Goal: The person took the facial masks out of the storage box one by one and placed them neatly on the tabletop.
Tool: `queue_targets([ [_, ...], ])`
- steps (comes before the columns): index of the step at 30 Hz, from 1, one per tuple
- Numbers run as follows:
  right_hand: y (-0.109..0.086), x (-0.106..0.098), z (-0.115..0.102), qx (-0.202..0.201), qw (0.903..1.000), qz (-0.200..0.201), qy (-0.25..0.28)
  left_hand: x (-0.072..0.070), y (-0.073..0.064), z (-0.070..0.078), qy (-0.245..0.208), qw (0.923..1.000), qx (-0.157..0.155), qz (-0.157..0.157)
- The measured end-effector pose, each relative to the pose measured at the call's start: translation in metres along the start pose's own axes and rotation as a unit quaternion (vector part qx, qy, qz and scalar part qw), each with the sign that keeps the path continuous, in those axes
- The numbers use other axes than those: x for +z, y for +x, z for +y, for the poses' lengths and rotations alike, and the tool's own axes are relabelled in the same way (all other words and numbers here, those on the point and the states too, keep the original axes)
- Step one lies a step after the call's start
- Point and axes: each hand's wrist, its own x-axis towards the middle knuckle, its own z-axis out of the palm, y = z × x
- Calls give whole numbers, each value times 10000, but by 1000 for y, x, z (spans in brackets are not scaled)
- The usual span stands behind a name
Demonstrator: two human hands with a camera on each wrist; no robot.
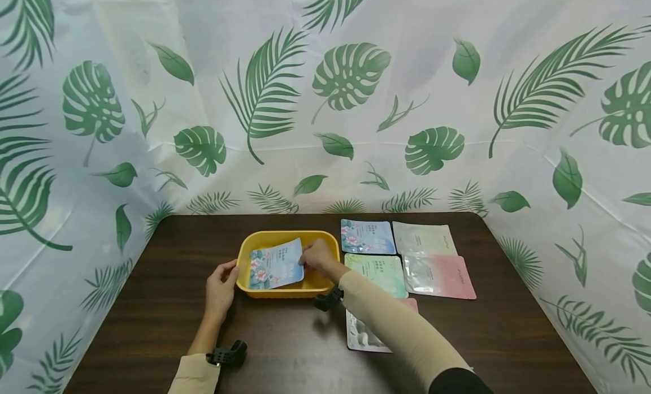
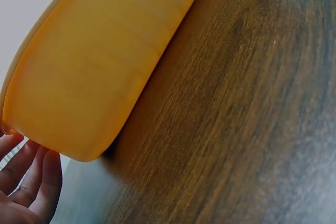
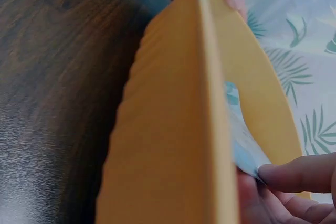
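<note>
A yellow plastic basket (image 1: 290,293) stands on the dark wooden table. Inside it, a blue sheet mask packet (image 1: 277,264) with pink flowers lies tilted. My right hand (image 1: 319,255) reaches into the basket and pinches the right edge of this packet; in the right wrist view the thumb (image 3: 296,174) presses on its corner. At the basket's left end my left hand (image 1: 222,286) holds the wall by the rim. The left wrist view shows its curled fingers (image 2: 39,174) against the outside of that end wall.
Right of the basket lie several more packets: a blue one (image 1: 367,237), a pale cream one (image 1: 426,238), a green one (image 1: 378,272) and a pink one (image 1: 450,275). Another silver and pink packet (image 1: 363,334) is partly under my right forearm. A leaf-print cloth (image 1: 351,173) hangs behind the table.
</note>
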Motion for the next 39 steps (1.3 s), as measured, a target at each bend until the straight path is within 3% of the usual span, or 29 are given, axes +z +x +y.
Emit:
queue_targets([
  [12, -2, 0, 5, -33, 9993, 309, 220, 1, 2, -3, 26, 10000, -46, 11],
  [22, -4, -20, 2, -147, 9971, 335, 660, 1, 2, -3, -34, 10000, -17, -4],
  [33, -6, -35, -4, -12, 9956, 346, 869, -1, 1, -4, -71, 9998, 147, 89],
  [39, -11, -47, -1, -46, 9950, 335, 943, -1, 1, -4, -4, 10000, 22, 1],
])
